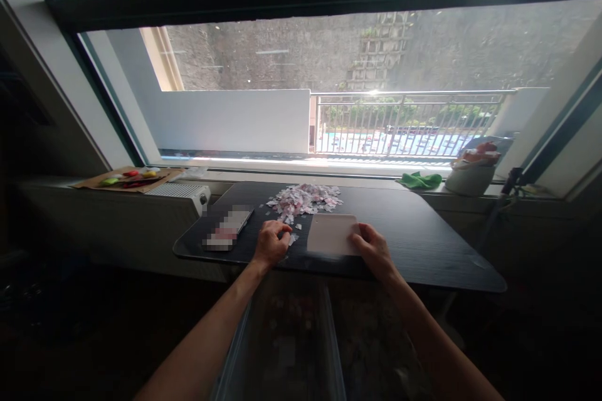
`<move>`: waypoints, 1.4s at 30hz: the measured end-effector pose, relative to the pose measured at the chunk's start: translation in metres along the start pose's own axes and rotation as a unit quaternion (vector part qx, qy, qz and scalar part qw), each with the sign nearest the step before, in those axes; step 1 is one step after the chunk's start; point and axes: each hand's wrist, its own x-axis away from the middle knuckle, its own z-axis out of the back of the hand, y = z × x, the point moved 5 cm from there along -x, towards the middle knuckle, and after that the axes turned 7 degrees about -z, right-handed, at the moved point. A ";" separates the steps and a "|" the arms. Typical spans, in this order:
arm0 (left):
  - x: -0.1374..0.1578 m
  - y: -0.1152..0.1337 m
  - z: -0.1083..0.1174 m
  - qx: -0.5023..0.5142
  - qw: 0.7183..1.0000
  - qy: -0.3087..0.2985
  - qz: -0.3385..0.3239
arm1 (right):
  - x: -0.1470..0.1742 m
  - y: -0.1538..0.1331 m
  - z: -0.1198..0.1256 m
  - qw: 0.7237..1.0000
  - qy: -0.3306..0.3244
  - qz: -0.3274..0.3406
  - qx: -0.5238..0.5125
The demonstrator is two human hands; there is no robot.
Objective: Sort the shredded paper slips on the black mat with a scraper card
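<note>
On the dark desk (pixel 414 244) by the window (pixel 282 56), a heap of paper scraps (pixel 303 199) lay toward the far edge, with a few loose bits trailing from it toward the near side. Nearer the person, a pale card (pixel 332 235) lay in front of the heap, and the right hand (pixel 371 244) was clamped on its right edge, thumb on top. The left hand (pixel 273 243) was beside the loose bits, fingers curled; whether it pinched a scrap, one could not tell. The two hands were apart, the card between them. Left of the left hand lay a phone (pixel 230 225), its face blurred out. Beyond the desk's right side, a green cloth (pixel 420 180) lay on the sill (pixel 376 178) next to a pot (pixel 470 180).
</note>
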 end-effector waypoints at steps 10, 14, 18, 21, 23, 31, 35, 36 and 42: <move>0.000 0.000 -0.001 -0.004 1.000 -0.005 0.003 | 0.003 -0.001 -0.005 0.998 -0.056 0.005 0.005; 0.000 0.001 0.000 -0.008 1.000 -0.007 0.007 | 0.005 -0.002 -0.006 0.997 -0.078 0.010 0.000; -0.001 0.002 0.000 -0.009 1.000 -0.012 0.012 | 0.006 -0.004 -0.006 0.996 -0.088 0.009 -0.012; -0.001 0.002 0.000 -0.009 1.000 -0.015 0.013 | 0.006 -0.005 -0.008 0.994 -0.104 0.007 -0.016; -0.001 0.003 0.000 -0.009 1.000 -0.016 0.012 | 0.007 -0.005 -0.009 0.993 -0.121 0.003 -0.005; -0.001 0.005 0.002 0.001 1.000 -0.007 0.017 | 0.001 0.005 0.000 0.999 -0.037 -0.003 -0.032; -0.001 0.002 0.002 0.014 1.000 0.005 0.026 | -0.009 0.004 -0.007 0.999 -0.047 0.004 -0.011; -0.001 0.001 0.002 0.018 0.999 0.007 0.028 | -0.012 0.004 -0.009 0.999 -0.037 0.007 -0.017; 0.000 -0.001 0.003 0.033 0.998 0.016 0.049 | -0.017 -0.003 -0.037 0.998 -0.037 0.022 -0.047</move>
